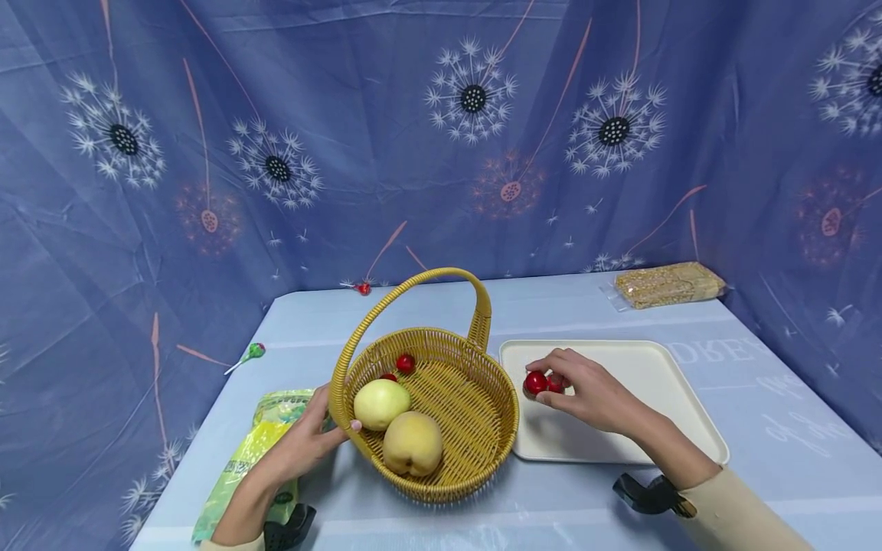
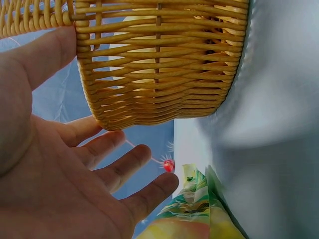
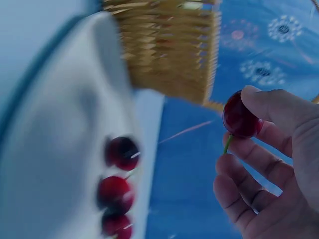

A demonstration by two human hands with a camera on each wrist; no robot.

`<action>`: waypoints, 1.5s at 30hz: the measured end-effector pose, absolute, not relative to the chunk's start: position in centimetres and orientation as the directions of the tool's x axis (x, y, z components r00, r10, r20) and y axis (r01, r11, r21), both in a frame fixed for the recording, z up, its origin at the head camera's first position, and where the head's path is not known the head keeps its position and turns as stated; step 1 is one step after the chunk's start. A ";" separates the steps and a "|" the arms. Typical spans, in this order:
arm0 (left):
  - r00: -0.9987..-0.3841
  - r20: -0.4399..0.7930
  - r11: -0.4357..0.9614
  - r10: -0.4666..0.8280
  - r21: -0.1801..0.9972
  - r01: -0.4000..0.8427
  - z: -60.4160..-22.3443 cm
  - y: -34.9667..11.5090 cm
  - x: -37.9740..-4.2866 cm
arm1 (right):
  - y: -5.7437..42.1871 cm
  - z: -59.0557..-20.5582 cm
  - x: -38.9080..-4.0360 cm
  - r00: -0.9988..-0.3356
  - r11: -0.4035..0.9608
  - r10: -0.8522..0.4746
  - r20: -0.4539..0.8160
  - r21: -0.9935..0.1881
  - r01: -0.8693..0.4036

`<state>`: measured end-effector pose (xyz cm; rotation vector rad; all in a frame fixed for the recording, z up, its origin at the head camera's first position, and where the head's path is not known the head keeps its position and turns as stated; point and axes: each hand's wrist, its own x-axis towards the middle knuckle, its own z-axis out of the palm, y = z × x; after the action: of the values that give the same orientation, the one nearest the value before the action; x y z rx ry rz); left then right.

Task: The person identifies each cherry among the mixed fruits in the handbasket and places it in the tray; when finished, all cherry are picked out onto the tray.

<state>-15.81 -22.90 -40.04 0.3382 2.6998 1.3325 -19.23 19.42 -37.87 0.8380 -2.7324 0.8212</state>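
A yellow wicker basket (image 1: pixel 475 383) with a tall arched handle stands tilted in the middle. Inside it lie a pale green-yellow fruit (image 1: pixel 382 404), a peach (image 1: pixel 413 444) and two red cherries (image 1: pixel 406 363), one mostly hidden. My left hand (image 1: pixel 310 440) holds the basket at its left rim, thumb over the edge near the handle's foot, other fingers spread outside. Over the left part of the white tray (image 1: pixel 620 451), my right hand (image 1: pixel 586 386) pinches a dark red cherry (image 3: pixel 240 115) with a green stem between thumb and fingers. Three more cherries (image 3: pixel 115 194) lie on the tray below it.
A green and yellow packet (image 1: pixel 237 467) lies left of the basket, under my left forearm. A lollipop (image 1: pixel 255 350) is at the left edge, and a small red-wrapped sweet (image 1: pixel 363 288) at the back. A bagged golden snack (image 1: pixel 668 285) lies back right. Patterned blue cloth hangs behind.
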 end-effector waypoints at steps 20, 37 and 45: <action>-0.960 0.035 0.560 0.278 0.806 0.192 -40.1 -22.9 -15.9 | 21.8 -43.5 -19.2 -0.916 0.819 -0.314 0.250 -0.415 -0.395; -0.961 0.032 0.556 0.273 0.810 0.185 -40.2 -23.0 -15.9 | 21.1 -43.7 -19.6 -0.903 0.862 -0.327 0.278 -0.304 -0.405; -0.965 0.034 0.556 0.261 0.811 0.179 -40.0 -22.9 -15.8 | 20.1 -42.4 -20.0 -0.830 0.821 -0.399 0.389 -0.252 -0.513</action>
<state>-15.83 -22.90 -40.03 0.3813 2.6913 1.3873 -19.96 20.12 -42.44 0.6924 -2.6843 0.5013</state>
